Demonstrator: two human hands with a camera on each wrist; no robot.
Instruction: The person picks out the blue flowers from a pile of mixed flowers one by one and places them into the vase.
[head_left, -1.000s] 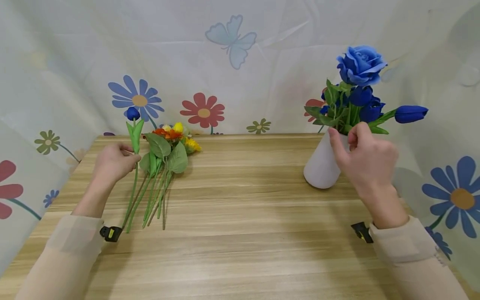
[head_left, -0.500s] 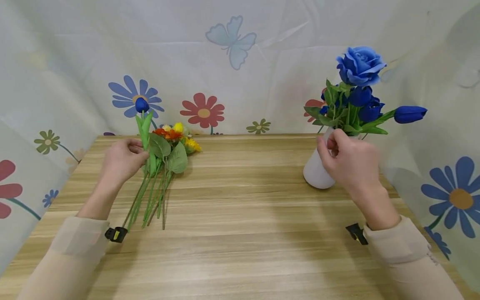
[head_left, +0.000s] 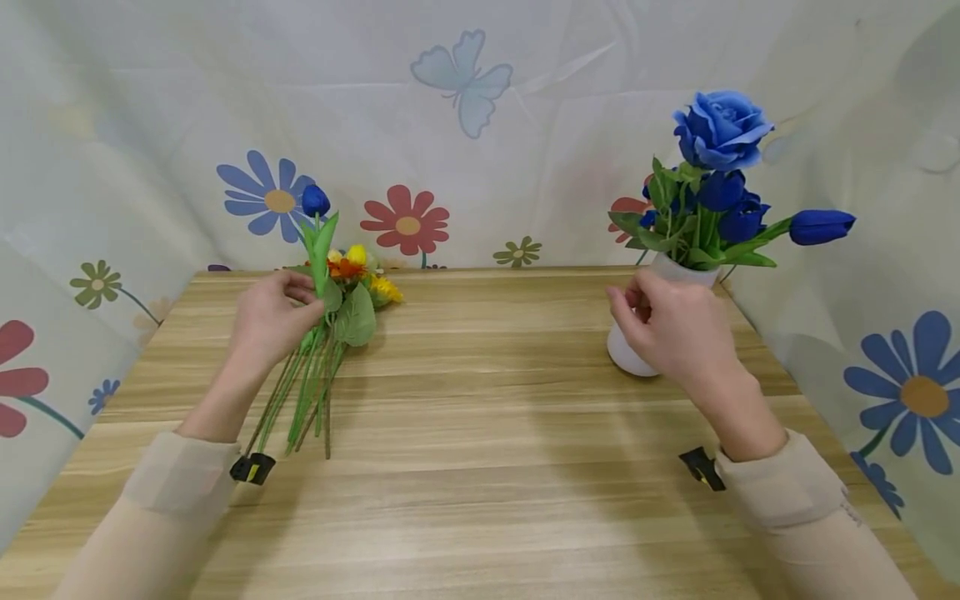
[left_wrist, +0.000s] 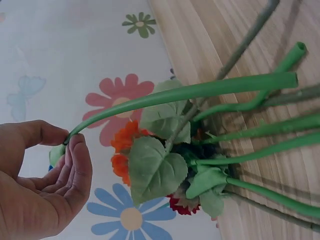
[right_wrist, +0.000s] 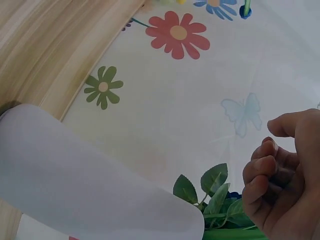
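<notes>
My left hand (head_left: pixel 276 321) pinches a blue tulip (head_left: pixel 316 201) by its green stem (left_wrist: pixel 190 91), just under the leaves, with the bloom upright in the head view. Below and beside it lies a bunch of flowers with orange blooms (head_left: pixel 347 268), yellow blooms (head_left: pixel 385 290) and broad green leaves (left_wrist: pixel 157 170). My right hand (head_left: pixel 678 329) holds nothing; its fingers are loosely curled in front of the white vase (head_left: pixel 632 354). In the vase stand a large blue rose (head_left: pixel 723 132) and several blue tulips (head_left: pixel 821 227), one leaning out to the right.
The wooden table (head_left: pixel 480 433) ends at a printed cloth backdrop (head_left: pixel 555 167) behind and at both sides. Stems of the lying bunch (head_left: pixel 327 417) point toward the front of the table.
My left hand has moved right with the tulip, raising its bloom over the bunch. My right hand has moved left and down from the vase's mouth to in front of its body.
</notes>
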